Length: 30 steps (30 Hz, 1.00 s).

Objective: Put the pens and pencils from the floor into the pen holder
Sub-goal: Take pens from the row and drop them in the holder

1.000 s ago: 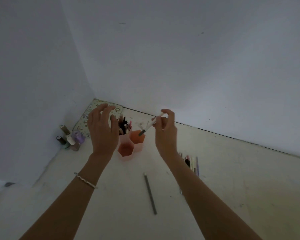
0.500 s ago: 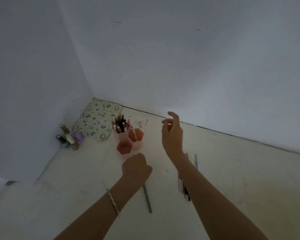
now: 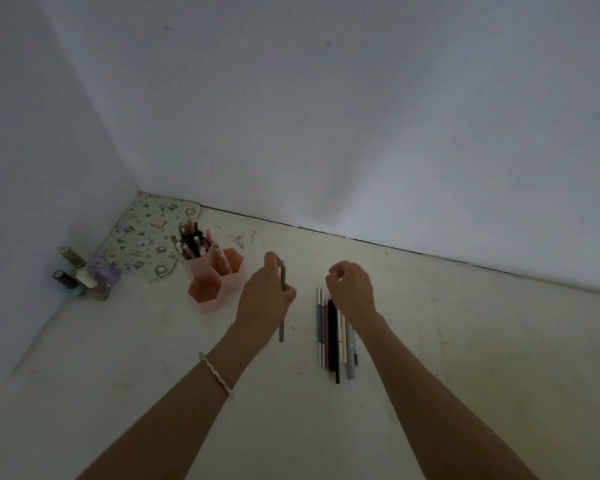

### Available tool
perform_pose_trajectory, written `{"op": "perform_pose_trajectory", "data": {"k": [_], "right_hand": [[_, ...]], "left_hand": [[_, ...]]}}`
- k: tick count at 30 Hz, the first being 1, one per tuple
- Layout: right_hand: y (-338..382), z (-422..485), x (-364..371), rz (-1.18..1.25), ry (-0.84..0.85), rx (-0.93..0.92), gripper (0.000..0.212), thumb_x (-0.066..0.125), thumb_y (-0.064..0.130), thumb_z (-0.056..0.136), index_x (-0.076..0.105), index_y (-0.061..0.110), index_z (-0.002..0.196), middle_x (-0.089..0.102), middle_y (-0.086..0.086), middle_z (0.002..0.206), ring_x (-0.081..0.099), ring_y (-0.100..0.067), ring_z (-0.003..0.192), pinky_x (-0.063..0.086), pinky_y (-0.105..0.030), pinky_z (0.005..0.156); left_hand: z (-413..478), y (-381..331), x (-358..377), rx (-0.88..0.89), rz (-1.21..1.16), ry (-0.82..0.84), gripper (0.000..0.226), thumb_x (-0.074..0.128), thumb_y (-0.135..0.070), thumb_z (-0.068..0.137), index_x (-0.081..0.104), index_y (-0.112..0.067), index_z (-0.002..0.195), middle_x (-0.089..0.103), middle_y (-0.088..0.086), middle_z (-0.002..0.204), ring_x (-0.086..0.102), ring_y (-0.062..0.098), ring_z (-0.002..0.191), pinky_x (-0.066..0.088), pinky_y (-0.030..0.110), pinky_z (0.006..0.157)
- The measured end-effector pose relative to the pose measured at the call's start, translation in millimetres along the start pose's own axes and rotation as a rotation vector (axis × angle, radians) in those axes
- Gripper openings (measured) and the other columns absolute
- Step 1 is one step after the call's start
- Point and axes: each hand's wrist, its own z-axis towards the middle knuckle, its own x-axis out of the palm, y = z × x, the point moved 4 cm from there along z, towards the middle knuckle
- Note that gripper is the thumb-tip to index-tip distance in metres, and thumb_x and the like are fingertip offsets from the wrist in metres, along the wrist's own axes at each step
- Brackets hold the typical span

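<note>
A pink pen holder made of hexagonal cups stands on the floor near the corner. Its back cup is full of pens, and one white pen leans in the right cup. My left hand is right of the holder and grips a grey pencil, lifted off the floor. A row of several pens and pencils lies on the floor to the right. My right hand hovers over the top of that row with loosely curled fingers and holds nothing.
A flowered pouch lies in the corner behind the holder. Several small bottles stand against the left wall. White walls close the space at the left and back.
My left hand has picked the grey pencil up from the floor. My right hand let a white pen into the holder, then came down over the row of pens.
</note>
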Motion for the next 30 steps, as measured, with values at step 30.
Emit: {"op": "perform_pose_trajectory", "data": {"k": [30], "right_hand": [[58,31,-3,0.279,-0.026,0.082,0.024,0.062,0.023,0.083,0.065,0.001,0.072,0.059,-0.002,0.058,0.052,-0.013,0.052,0.038,-0.023,0.053]], "left_hand": [[32,17,-113,0.149,-0.065,-0.584,0.039,0.06,-0.016,0.089,0.047,-0.027,0.123,0.065,-0.008,0.087,0.061,0.011,0.072,0.051,0.028,0.07]]}}
